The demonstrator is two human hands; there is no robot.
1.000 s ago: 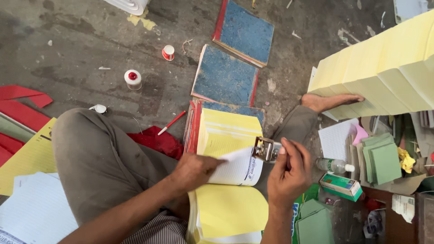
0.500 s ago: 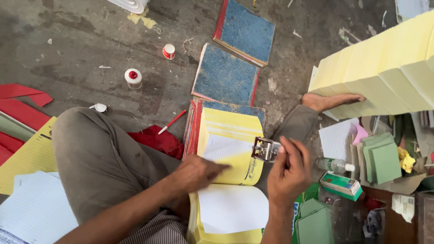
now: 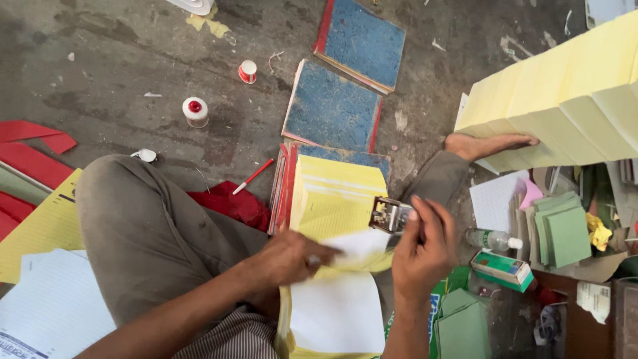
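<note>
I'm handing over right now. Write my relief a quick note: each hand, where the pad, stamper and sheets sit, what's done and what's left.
Left hand: on a white page partly turned over the yellow pad.
Right hand: grip shut on the metal stamper, at the pad's right edge.
The pad lies open on the floor between the legs; a white sheet lies flat nearer the body.
Done: pad open, some pages flipped toward the body.
Left: the page in hand isn't flat yet; how many pages remain can't be told.

Shiny metal stamp (image 3: 389,215). Matt yellow paper pad (image 3: 335,199), thin white sheet (image 3: 339,312). Rough, mottled blue board covers (image 3: 332,106) with red cloth edging. Stained, gritty concrete floor (image 3: 100,60). Glossy plastic bottle (image 3: 490,239).
</note>
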